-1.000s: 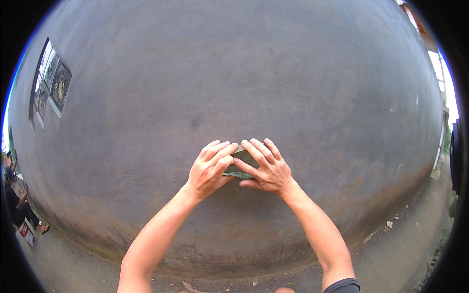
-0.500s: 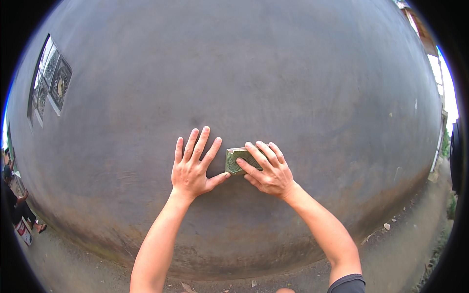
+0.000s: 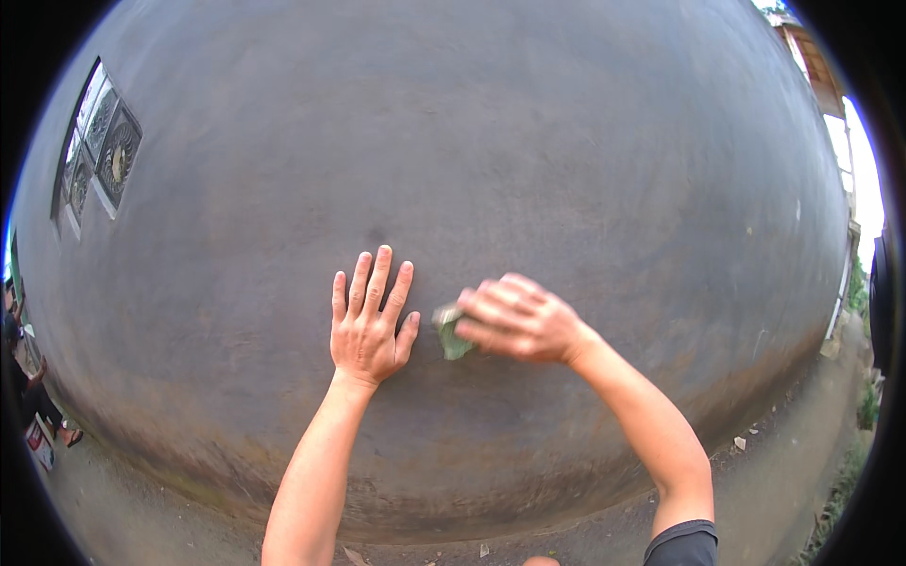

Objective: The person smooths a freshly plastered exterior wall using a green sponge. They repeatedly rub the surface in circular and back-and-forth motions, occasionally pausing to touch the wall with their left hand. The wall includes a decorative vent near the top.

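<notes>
Head view: we rest the left hand flat against the grey wall, fingers spread, and pinch a green piece with the blurred right hand.

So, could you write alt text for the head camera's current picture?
A person's blurred right hand holds a greenish pad at a grey wall; the left hand lies flat against that wall, fingers slightly spread. A window shows far left.
</notes>
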A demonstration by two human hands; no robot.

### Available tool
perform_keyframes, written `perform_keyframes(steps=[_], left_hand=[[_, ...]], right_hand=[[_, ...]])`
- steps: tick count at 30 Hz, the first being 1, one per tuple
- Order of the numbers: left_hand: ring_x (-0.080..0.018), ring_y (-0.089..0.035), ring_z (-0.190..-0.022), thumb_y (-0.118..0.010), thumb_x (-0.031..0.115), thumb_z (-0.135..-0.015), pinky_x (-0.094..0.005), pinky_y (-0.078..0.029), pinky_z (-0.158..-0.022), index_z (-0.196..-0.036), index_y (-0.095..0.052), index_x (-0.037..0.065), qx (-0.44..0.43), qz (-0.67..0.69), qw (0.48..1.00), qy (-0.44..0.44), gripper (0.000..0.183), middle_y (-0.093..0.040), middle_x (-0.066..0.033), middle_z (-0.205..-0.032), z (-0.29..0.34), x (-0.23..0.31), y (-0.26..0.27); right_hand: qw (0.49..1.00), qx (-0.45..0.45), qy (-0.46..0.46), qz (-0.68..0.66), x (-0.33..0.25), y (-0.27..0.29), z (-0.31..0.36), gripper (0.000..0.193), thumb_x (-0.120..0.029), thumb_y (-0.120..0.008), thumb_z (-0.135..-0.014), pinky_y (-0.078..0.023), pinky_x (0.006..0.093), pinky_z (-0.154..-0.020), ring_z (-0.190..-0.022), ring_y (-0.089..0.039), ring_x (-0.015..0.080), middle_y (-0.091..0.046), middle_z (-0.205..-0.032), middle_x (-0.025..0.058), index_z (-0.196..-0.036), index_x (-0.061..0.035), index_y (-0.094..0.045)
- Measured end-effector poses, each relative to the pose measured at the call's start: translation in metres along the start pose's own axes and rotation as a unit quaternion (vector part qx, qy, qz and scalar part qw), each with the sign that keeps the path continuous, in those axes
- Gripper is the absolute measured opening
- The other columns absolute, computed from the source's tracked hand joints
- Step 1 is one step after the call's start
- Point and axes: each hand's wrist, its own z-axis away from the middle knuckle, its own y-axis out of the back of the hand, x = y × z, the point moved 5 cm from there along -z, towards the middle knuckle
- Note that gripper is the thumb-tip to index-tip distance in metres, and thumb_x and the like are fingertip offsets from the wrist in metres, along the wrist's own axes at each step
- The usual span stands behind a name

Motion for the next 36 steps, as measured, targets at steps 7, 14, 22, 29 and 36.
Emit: perform_keyframes(steps=[7,14,22,29,36], left_hand=[[-0.0363,-0.024,-0.170,-0.059,0.041,-0.103,-0.0568,-0.012,-0.137,-0.171,-0.047,0.017,0.025,0.007,0.997,0.071,0.073,-0.032,-0.0150,-0.182,0.000,0.007,-0.003],[-0.0345,-0.033,-0.162,-0.065,0.051,-0.100,-0.0563,-0.022,-0.132,-0.167,-0.053,0.028,0.032,-0.044,0.998,-0.024,0.072,-0.038,-0.0132,-0.177,-0.008,-0.020,0.000],[-0.0354,-0.030,-0.165,-0.066,0.054,-0.099,-0.0569,-0.018,-0.134,-0.168,-0.052,0.025,0.025,-0.023,0.999,0.025,0.076,-0.035,-0.0142,-0.179,-0.020,-0.051,0.019],[-0.0353,-0.030,-0.166,-0.061,0.045,-0.100,-0.0572,-0.018,-0.135,-0.169,-0.050,0.022,0.031,-0.003,0.999,0.022,0.073,-0.036,-0.0125,-0.180,-0.022,-0.052,0.020],[-0.0317,-0.033,-0.166,-0.067,0.043,-0.098,-0.0562,-0.021,-0.135,-0.167,-0.051,0.029,0.037,-0.015,0.999,0.029,0.073,-0.036,-0.0085,-0.180,-0.022,-0.054,0.018]], right_hand=[[0.986,0.068,-0.132,0.074,0.014,0.004,0.004,0.042,-0.038,-0.079,-0.097,-0.051,0.0448,-0.111,-0.129,-0.065,0.0284,-0.067,-0.149,0.0059,-0.136,-0.0251,-0.077],[0.904,0.147,-0.374,0.146,0.077,0.035,0.002,0.046,-0.035,-0.081,-0.093,-0.050,0.0466,-0.107,-0.126,-0.066,0.0313,-0.068,-0.147,0.0131,-0.136,-0.0200,-0.078],[0.991,0.055,-0.103,0.059,0.026,0.005,-0.022,0.048,-0.040,-0.082,-0.092,-0.054,0.0429,-0.105,-0.126,-0.064,0.0249,-0.067,-0.146,0.0046,-0.137,-0.0267,-0.075],[0.999,0.044,-0.029,0.014,-0.010,-0.012,-0.029,0.043,-0.038,-0.081,-0.095,-0.052,0.0427,-0.105,-0.124,-0.065,0.0251,-0.067,-0.146,0.0050,-0.136,-0.0254,-0.076],[0.943,0.138,-0.270,0.135,0.052,0.005,-0.036,0.046,-0.037,-0.080,-0.095,-0.049,0.0464,-0.108,-0.123,-0.066,0.0274,-0.068,-0.143,0.0079,-0.138,-0.0210,-0.074]])
